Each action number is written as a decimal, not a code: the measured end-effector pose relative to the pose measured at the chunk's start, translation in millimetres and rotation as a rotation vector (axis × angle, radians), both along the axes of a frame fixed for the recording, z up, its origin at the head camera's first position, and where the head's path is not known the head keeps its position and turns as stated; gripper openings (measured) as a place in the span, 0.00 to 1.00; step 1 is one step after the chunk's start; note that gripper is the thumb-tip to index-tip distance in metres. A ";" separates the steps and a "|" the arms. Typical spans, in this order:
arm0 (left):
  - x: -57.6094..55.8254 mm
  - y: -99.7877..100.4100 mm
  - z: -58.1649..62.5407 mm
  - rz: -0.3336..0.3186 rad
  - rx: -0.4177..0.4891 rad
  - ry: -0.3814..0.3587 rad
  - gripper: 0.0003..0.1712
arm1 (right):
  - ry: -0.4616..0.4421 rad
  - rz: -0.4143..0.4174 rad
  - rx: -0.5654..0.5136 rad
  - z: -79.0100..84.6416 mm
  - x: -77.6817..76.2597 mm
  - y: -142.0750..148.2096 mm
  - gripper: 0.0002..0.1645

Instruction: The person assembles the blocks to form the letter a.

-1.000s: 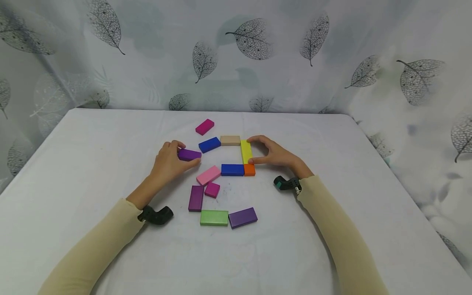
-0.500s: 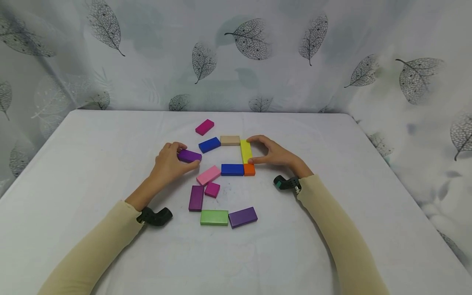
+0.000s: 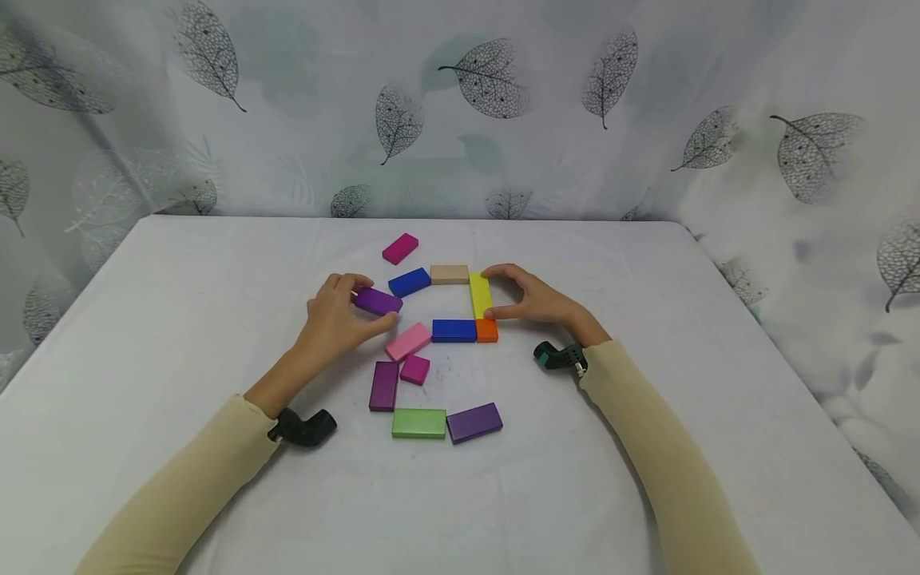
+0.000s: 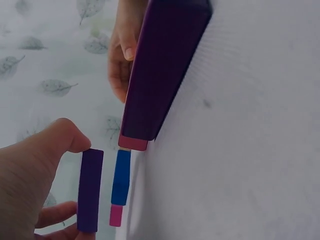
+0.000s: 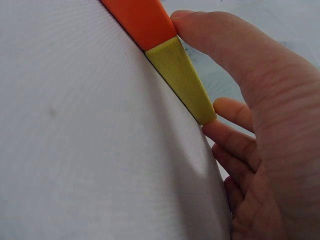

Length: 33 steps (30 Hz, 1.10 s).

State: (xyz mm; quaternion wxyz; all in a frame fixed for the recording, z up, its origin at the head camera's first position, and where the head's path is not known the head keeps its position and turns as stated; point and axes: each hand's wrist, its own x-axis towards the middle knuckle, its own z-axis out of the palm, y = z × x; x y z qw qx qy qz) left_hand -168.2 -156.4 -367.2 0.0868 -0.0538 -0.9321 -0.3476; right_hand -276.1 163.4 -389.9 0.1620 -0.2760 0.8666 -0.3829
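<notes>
My left hand (image 3: pixel 332 321) pinches a purple block (image 3: pixel 378 301) between thumb and fingertips, at the left of the row of blocks. In the left wrist view the thumb is on one end of that purple block (image 4: pixel 90 190) and fingers are at the other. A blue block (image 3: pixel 410 282) lies just beyond it, touching a tan block (image 3: pixel 449 275). My right hand (image 3: pixel 539 299) spans the yellow block (image 3: pixel 480 295), fingertip at its far end and thumb where it meets the orange block (image 3: pixel 486 331). A second blue block (image 3: pixel 454 331) adjoins the orange one.
Pink (image 3: pixel 408 342) and small magenta (image 3: pixel 414 370) blocks lie left of centre. Nearer are a dark purple block (image 3: pixel 384 386), a green block (image 3: pixel 419 423) and a violet block (image 3: pixel 475 422). A magenta block (image 3: pixel 400 248) lies farther back on the white table (image 3: pixel 611 511).
My left hand has shifted slightly right with the purple block, which now sits nearer the far blue block and is turned a little. My right hand stays put at the yellow block.
</notes>
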 end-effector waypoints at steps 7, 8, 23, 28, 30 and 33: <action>5.4 9.1 6.4 -0.041 -0.009 0.029 0.35 | -0.001 0.007 -0.008 0.0 0.3 0.4 0.43; 6.3 10.5 7.2 -0.048 -0.013 0.032 0.35 | 0.000 0.008 -0.008 -0.3 0.1 0.4 0.43; 13.4 29.3 15.1 -0.139 -0.047 0.070 0.37 | -0.015 0.002 0.000 1.6 0.2 -0.6 0.43; 15.0 36.7 20.4 -0.163 -0.070 0.073 0.36 | -0.015 0.004 -0.008 1.7 1.2 -0.7 0.43; 15.9 39.6 22.2 -0.174 -0.080 0.082 0.35 | -0.014 0.007 -0.012 1.7 1.4 -0.6 0.43; 17.7 43.8 24.8 -0.192 -0.082 0.099 0.35 | -0.011 0.010 -0.016 1.9 1.5 -0.6 0.42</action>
